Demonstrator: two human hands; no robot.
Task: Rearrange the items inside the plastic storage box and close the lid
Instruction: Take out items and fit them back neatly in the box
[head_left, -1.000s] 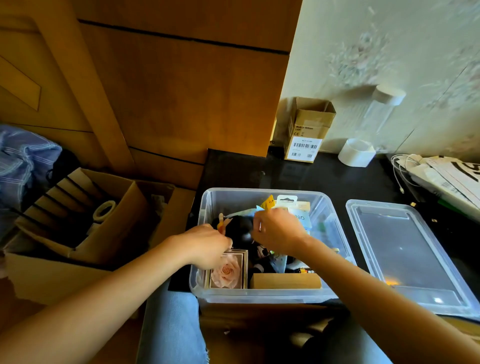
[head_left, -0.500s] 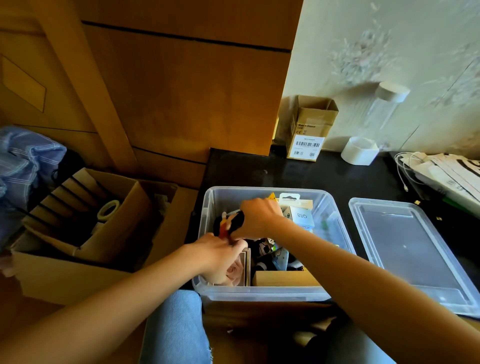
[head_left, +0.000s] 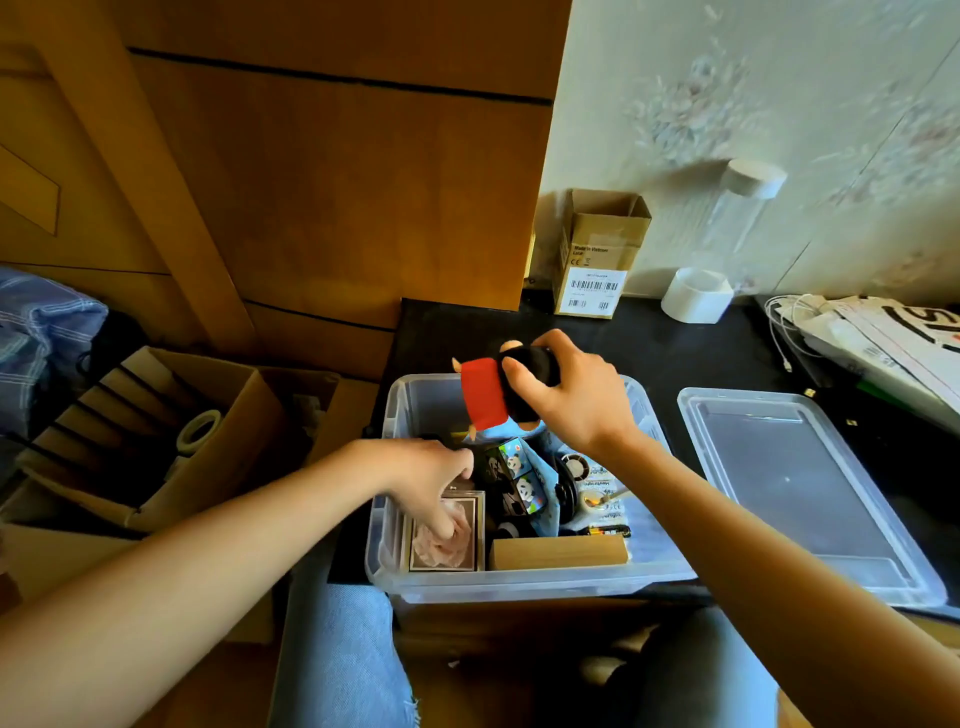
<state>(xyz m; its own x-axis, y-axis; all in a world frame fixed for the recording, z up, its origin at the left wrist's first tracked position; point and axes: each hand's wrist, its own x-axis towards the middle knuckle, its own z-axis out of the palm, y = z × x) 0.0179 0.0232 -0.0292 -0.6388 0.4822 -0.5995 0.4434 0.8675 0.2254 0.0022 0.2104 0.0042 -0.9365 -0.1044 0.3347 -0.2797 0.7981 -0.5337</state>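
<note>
Above the open plastic storage box (head_left: 524, 582) on the black table (head_left: 675, 348): black-and-red plush toy (head_left: 498, 395) gripped in right hand (head_left: 576, 400); left hand (head_left: 436, 483) inside, fingers curled on framed rose case (head_left: 447, 540). Lid (head_left: 800, 493) lying just right. Behind, cardboard carton (head_left: 597, 254) marked "Made in Vietnam", barcode label below.
</note>
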